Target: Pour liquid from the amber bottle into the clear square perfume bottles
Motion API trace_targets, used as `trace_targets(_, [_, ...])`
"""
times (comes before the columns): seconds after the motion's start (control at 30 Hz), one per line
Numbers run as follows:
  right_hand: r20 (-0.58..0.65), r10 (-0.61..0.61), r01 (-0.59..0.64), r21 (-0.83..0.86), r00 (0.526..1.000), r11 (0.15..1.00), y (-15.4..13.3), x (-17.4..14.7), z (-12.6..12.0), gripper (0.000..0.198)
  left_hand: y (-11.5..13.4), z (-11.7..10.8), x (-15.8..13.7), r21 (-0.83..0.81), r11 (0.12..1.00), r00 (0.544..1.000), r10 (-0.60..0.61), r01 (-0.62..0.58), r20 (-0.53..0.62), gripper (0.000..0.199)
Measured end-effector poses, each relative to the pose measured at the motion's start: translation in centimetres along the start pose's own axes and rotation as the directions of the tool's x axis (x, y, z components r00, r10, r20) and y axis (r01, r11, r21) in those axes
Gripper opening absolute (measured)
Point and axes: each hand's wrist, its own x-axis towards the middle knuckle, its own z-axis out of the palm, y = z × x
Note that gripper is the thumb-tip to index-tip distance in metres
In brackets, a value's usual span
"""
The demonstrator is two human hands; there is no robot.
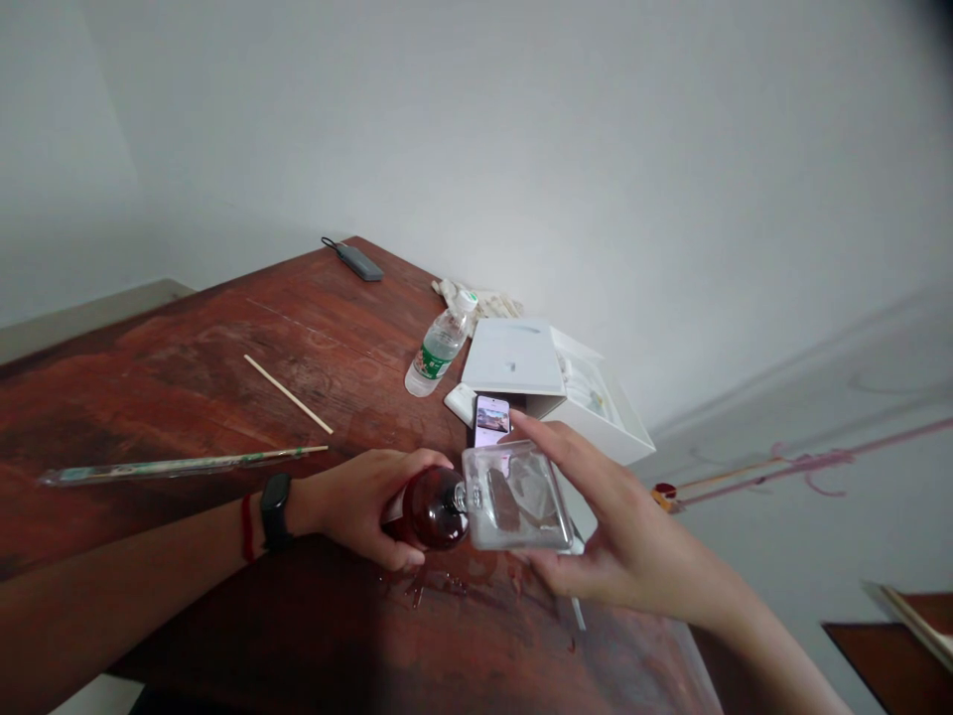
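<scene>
My left hand (372, 506) is closed around a dark reddish-brown bottle (436, 508), tipped on its side with its uncapped neck pointing right. In my right hand (603, 516) is a clear, flat rectangular plastic container (521, 497), gripped between thumb and fingers. The bottle's neck meets the left side of the container; whether it touches or sits just in front of an opening I cannot tell. Small wet spots (447, 584) shine on the table below. Just behind the container, a phone (491, 419) with a lit screen leans near a white box.
On the reddish wooden table (186, 377) stands a clear water bottle (439, 343) with a green label. A white box (513, 356), an open white box part (600, 392) and a cloth (495, 301) lie by the wall. Left are a chopstick (288, 394), wrapped chopsticks (183, 465) and a grey device (357, 261).
</scene>
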Motion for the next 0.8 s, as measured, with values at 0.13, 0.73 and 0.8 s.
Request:
trace_targets(0.13, [0.022, 0.004, -0.004, 0.000, 1.000, 1.000, -0.12, 0.22, -0.20, 0.099, 0.00, 0.02, 0.05, 0.024, 1.000, 1.000, 0.006, -0.006, -0.004, 0.071])
trace_targets(0.73, [0.079, -0.027, 0.030, -0.034, 0.996, 0.999, -0.22, 0.40, -0.80, 0.096, 0.19, -0.02, 0.10, 0.030, 0.999, 1.000, 0.024, -0.023, -0.008, 0.070])
trace_targets(0.8, [0.089, -0.025, 0.028, -0.032, 0.996, 0.999, -0.30, 0.53, -0.89, 0.095, 0.21, -0.03, 0.09, 0.028, 0.999, 1.000, 0.018, -0.017, -0.008, 0.070])
